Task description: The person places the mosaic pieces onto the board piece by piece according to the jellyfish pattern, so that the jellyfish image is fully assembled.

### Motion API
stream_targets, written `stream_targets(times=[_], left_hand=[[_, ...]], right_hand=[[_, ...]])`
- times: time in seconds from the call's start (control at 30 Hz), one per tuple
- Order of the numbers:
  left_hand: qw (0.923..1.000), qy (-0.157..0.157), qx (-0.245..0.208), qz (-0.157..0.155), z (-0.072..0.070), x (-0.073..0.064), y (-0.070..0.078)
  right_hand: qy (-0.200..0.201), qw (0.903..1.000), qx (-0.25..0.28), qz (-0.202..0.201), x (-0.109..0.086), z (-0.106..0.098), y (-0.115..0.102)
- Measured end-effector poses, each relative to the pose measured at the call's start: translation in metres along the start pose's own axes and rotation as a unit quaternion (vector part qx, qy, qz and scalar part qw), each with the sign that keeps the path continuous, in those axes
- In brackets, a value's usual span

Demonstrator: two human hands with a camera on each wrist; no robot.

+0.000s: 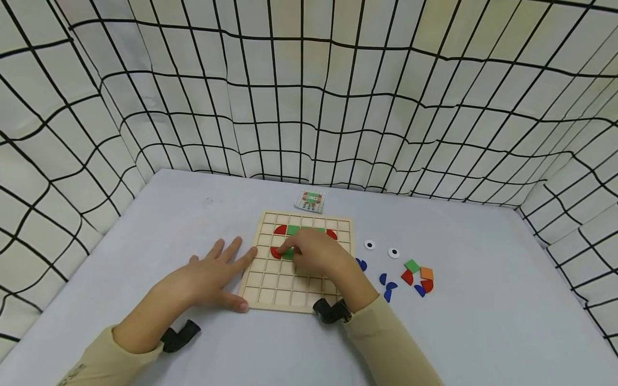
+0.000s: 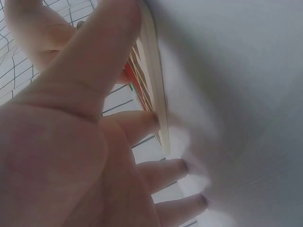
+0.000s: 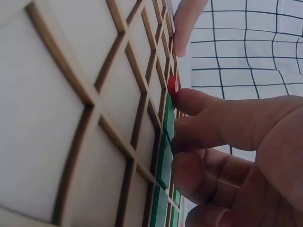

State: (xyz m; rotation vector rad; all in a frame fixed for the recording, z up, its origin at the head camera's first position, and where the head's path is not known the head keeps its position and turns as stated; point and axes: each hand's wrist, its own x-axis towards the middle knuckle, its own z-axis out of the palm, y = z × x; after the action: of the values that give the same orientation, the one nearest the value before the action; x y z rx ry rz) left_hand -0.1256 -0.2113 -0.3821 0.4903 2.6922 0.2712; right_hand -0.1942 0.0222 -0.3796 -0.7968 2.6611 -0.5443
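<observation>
Right hand (image 1: 314, 249) has its index fingertip on a red quarter-circle piece (image 1: 276, 253); can't tell if anything's pinched. The piece is on the pale wooden grid board (image 1: 270, 281), just left of a flat green piece (image 1: 288, 254), curve facing lower left, about as long as wide. Left hand's (image 1: 210, 279) spread along the board's left edge. Right-wrist cam catches the red piece's side, which the head view doesn't; whether it's fully seated is unclear. Right hand hides mid-board.
</observation>
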Motion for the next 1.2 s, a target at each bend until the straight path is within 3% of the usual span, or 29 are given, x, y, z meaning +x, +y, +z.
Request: stream_targets(times=[0.23, 0.43, 0.7, 0.87, 1.2], left_hand=[[1.0000, -0.004, -0.007, -0.003, 0.000, -0.001, -0.001], [1.0000, -0.004, -0.006, -0.007, 0.000, 0.000, -0.002], [1.0000, -0.005, -0.007, -0.005, 0.001, 0.002, -0.002], [1.0000, -0.005, -0.002, -0.006, 0.000, 0.002, 0.001], [1.0000, -0.001, 0.004, -0.004, -0.002, 0.001, 0.004]], right_hand=[[-0.009, 0.9999, -0.012, -0.001, -0.002, -0.007, 0.003], [0.013, 0.9998, -0.009, -0.011, -0.011, -0.022, 0.013], [0.064, 0.9976, 0.022, -0.012, -0.053, -0.047, 0.057], [0.078, 0.9961, 0.042, 0.004, -0.078, -0.051, 0.087], [0.092, 0.9931, 0.064, 0.033, -0.104, -0.062, 0.126]])
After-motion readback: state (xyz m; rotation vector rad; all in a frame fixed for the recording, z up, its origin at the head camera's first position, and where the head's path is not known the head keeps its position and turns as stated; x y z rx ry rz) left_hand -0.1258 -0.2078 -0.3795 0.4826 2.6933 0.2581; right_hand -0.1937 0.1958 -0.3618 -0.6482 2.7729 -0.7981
